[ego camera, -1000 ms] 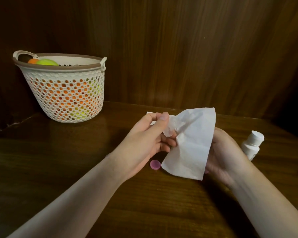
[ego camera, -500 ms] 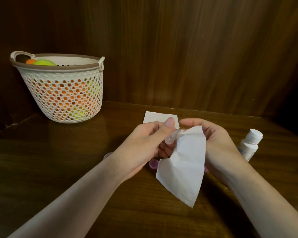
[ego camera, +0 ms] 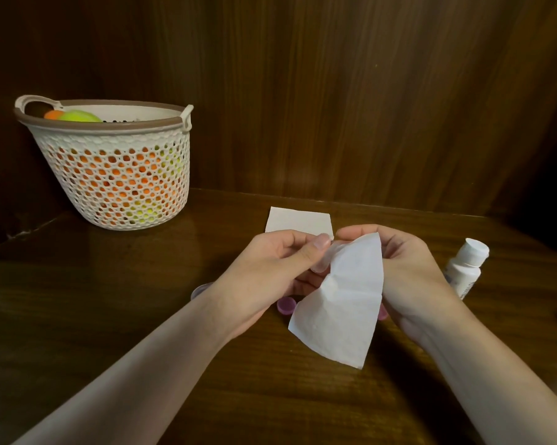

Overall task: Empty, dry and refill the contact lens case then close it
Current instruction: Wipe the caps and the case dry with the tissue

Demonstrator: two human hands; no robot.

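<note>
Head view: drying step, case held up between both hands.

Left hand (ego camera: 267, 277) pinching clear contact lens case (ego camera: 322, 263); right hand (ego camera: 409, 277) pressing white tissue (ego camera: 344, 313) into it, fingers curled around the sheet. Probably next: wipe second well, lay tissue down, reach right of the grip for one solution bottle (ego camera: 465, 271). Counted: two pink caps below the grip, one (ego camera: 286, 306) plain, other half hidden; one folded paper (ego camera: 298, 220) behind; one basket (ego camera: 116, 175) far left.
</note>
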